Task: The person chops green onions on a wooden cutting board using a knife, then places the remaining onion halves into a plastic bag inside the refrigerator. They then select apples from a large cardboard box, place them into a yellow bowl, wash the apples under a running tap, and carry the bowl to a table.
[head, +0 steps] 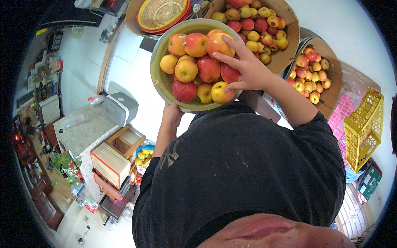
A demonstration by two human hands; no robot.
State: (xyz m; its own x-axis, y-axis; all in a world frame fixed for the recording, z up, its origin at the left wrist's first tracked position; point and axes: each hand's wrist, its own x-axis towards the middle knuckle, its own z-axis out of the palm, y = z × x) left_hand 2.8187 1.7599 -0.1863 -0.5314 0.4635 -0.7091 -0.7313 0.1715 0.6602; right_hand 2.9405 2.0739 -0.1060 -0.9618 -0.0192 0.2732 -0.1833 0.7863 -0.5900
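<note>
A round yellowish bowl [155, 82] full of red and yellow apples is in front of my body. My left hand [172, 115] grips its near left rim from below, with the fingers mostly hidden behind it. Over the bowl's right side, my right hand [249, 66] is spread across the fruit. Two of its fingertips touch a large red-yellow apple [217, 45], and the thumb lies by a yellow apple [222, 92]. Between thumb and fingers sits a red apple [229, 73], partly covered by the hand. One apple [195, 45] bears a small sticker.
Beyond the bowl stands a cardboard box [283, 60] of mixed apples, with another apple box [333, 83] to its right. Stacked plastic baskets [162, 12] are at the top. A yellow crate [361, 124] lies far right. Left are a counter [83, 124] and a grey bin [121, 107].
</note>
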